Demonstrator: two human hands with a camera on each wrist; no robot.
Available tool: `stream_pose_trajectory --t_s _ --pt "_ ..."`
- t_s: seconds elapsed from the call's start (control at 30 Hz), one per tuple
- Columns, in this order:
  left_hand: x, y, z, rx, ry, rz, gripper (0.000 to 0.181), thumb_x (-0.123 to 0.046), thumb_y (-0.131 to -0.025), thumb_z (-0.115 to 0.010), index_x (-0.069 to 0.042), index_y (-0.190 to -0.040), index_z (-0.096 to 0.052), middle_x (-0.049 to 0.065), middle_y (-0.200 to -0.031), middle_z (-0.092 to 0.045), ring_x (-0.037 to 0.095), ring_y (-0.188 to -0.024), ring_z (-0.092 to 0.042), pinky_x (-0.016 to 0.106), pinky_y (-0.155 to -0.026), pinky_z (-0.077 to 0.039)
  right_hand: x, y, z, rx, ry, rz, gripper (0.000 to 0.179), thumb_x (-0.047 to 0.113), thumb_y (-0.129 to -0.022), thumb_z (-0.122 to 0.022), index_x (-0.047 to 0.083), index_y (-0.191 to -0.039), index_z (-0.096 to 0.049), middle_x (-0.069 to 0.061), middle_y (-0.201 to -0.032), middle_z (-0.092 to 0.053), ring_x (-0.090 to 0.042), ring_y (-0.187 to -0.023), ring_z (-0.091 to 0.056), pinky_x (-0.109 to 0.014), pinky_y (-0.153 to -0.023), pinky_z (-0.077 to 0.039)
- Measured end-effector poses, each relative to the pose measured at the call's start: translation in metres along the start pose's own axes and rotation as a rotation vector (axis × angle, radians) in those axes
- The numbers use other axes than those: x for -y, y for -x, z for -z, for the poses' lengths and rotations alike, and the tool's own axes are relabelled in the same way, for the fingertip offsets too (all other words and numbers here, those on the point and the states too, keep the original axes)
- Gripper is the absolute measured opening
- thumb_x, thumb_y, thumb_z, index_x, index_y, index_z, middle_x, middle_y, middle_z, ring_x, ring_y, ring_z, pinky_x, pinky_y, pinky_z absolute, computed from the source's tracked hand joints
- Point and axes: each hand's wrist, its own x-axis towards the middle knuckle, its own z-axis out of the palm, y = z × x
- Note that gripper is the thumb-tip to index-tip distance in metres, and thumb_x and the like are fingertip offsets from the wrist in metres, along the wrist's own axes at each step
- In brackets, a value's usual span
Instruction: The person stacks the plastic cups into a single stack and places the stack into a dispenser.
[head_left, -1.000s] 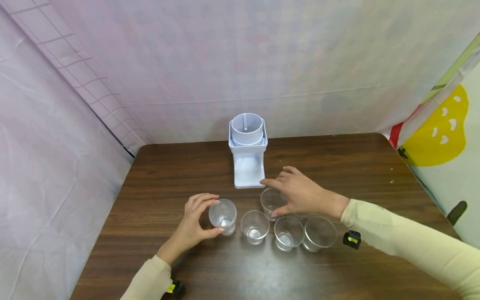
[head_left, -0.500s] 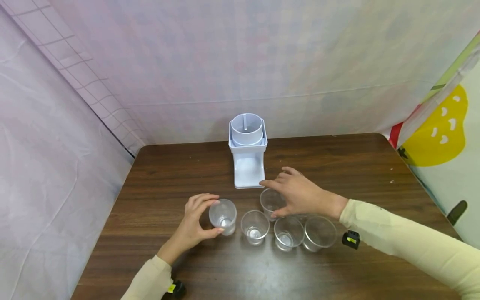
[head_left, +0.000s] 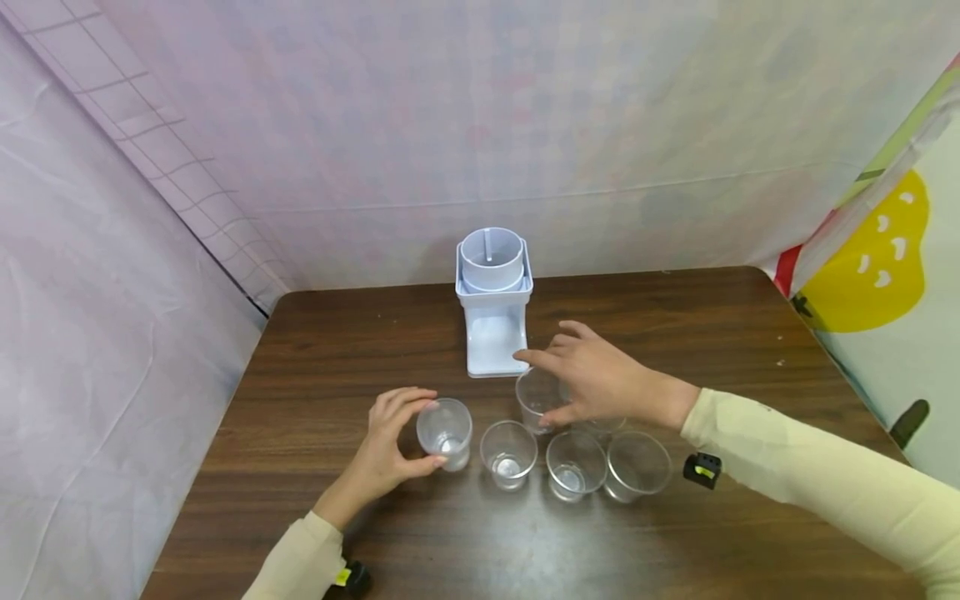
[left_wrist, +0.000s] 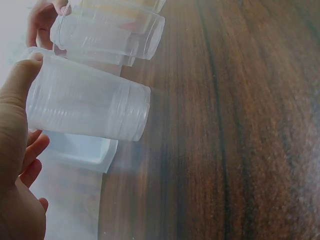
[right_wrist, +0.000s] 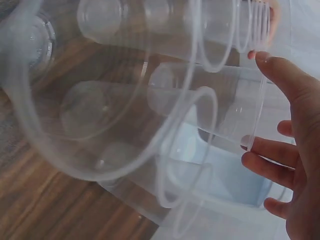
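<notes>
My left hand (head_left: 386, 446) grips a clear plastic cup (head_left: 452, 457) on the left, thumb near me and fingers on the far side. The left wrist view shows rings near the base of this cup (left_wrist: 90, 102). In the middle, my right hand (head_left: 603, 375) holds another clear cup (head_left: 534, 408) by its rim, just in front of the white dispenser (head_left: 495, 333). Seen from the right wrist, thumb and fingertips (right_wrist: 248, 142) meet opposite sides of the rim of that cup (right_wrist: 220, 107).
Between and beside my hands stand more clear cups: one in the middle (head_left: 508, 454), one to its right (head_left: 567, 481) and one at the right end (head_left: 637, 467). Another cup (head_left: 607, 425) is partly hidden under my right hand. Cloth (head_left: 480, 150) hangs behind the brown table (head_left: 345, 333).
My right hand has shifted slightly back and left with its cup, uncovering more of the cup beneath the hand. The left hand and its cup have stayed nearly still.
</notes>
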Motion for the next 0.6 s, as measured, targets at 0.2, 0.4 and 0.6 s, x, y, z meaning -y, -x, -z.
stream_pose_trajectory --t_s 0.2,0.4,0.6 --pt "0.001 0.000 0.000 -0.005 0.001 -0.007 0.069 -0.027 -0.065 -0.090 -0.016 -0.126 -0.061 0.005 -0.137 -0.057 0.026 -0.126 -0.040 0.053 -0.101 -0.028 0.002 -0.005 0.011 -0.013 0.022 0.022 0.096 0.067 -0.070 -0.075 0.016 -0.145 -0.047 0.000 -0.102 -0.074 -0.018 -0.101 -0.067 -0.057 -0.116 -0.031" --pt "0.001 0.000 0.000 -0.008 0.003 -0.006 0.069 -0.027 -0.065 -0.091 -0.016 -0.126 -0.061 0.005 -0.137 -0.057 0.026 -0.126 -0.040 0.052 -0.101 -0.028 0.004 -0.013 0.025 -0.012 0.046 0.025 0.094 0.068 -0.071 -0.075 0.017 -0.145 -0.048 -0.001 -0.102 -0.073 -0.019 -0.101 -0.067 -0.056 -0.117 -0.031" --pt "0.000 0.000 0.000 -0.016 0.007 -0.012 0.069 -0.027 -0.064 -0.091 -0.016 -0.126 -0.061 0.005 -0.136 -0.058 0.027 -0.126 -0.040 0.051 -0.100 -0.027 0.007 -0.023 0.038 -0.035 0.041 0.044 0.093 0.066 -0.070 -0.077 0.016 -0.144 -0.048 -0.002 -0.100 -0.073 -0.019 -0.099 -0.068 -0.057 -0.117 -0.030"
